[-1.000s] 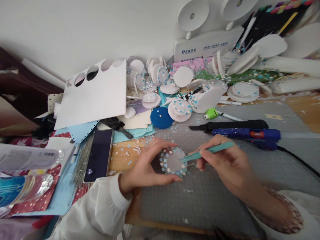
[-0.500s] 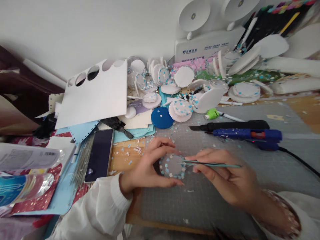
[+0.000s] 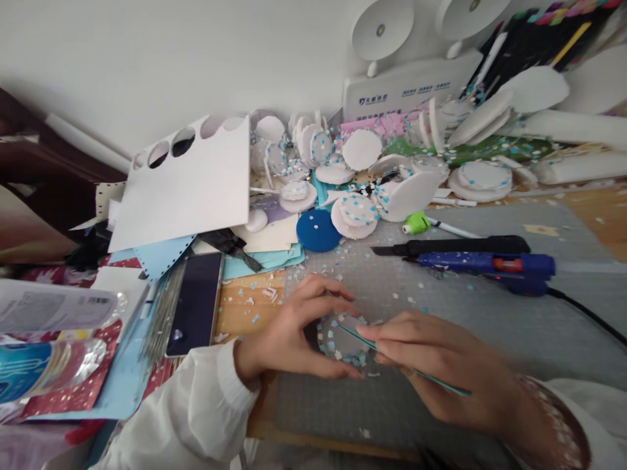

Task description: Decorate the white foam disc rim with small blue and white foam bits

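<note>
Over the disc [image 3: 345,346], tweezers [image 3: 357,336] have turned aslant.

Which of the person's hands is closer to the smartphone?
The left. The left hand is right of the smartphone, curved around the flower-edged disc. The right hand, holding teal tweezers, is farther right, past the disc.

Craft workspace: glue gun [image 3: 455,262], cutting mat [image 3: 337,408], knife [image 3: 465,245]

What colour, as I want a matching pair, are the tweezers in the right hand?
The tweezers in the right hand are teal, showing best in the head view.
</note>
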A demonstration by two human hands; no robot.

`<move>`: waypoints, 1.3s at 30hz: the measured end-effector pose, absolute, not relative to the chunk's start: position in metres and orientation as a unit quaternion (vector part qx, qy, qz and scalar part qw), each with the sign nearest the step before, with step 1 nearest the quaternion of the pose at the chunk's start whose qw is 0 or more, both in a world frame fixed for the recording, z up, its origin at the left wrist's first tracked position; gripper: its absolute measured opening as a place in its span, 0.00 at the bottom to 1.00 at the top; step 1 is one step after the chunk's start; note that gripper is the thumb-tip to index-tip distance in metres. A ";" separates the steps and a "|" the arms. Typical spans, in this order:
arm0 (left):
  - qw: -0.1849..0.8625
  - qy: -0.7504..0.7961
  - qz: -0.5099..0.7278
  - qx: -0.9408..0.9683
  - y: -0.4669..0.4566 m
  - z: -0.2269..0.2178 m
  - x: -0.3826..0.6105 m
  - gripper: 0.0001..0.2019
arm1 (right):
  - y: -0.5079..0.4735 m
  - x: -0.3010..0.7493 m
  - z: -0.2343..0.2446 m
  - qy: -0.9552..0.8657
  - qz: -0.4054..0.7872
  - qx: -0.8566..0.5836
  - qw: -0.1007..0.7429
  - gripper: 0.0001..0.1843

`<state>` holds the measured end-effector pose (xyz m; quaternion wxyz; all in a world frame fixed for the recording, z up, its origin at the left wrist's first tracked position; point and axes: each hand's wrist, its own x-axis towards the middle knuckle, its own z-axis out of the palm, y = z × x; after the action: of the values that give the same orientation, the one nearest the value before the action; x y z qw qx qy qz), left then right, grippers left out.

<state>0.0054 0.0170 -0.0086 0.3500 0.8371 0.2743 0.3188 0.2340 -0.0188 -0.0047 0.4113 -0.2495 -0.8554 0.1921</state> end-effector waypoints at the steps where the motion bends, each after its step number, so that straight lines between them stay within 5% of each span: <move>1: 0.347 0.272 0.321 0.838 0.017 -0.009 0.006 0.28 | -0.019 0.234 -0.005 -0.856 0.194 -0.250 0.409 0.17; 30: 0.317 0.274 0.343 0.841 0.017 -0.009 0.007 0.28 | -0.023 0.235 -0.003 -0.849 0.215 -0.267 0.401 0.12; 39: 0.361 0.306 0.360 0.804 0.019 -0.008 0.004 0.20 | -0.025 0.235 -0.005 -0.850 0.226 -0.262 0.397 0.14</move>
<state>0.0041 0.0188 -0.0083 0.3613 0.8036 0.3062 0.3603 0.2346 -0.0253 -0.0054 0.3966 -0.2620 -0.8503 0.2259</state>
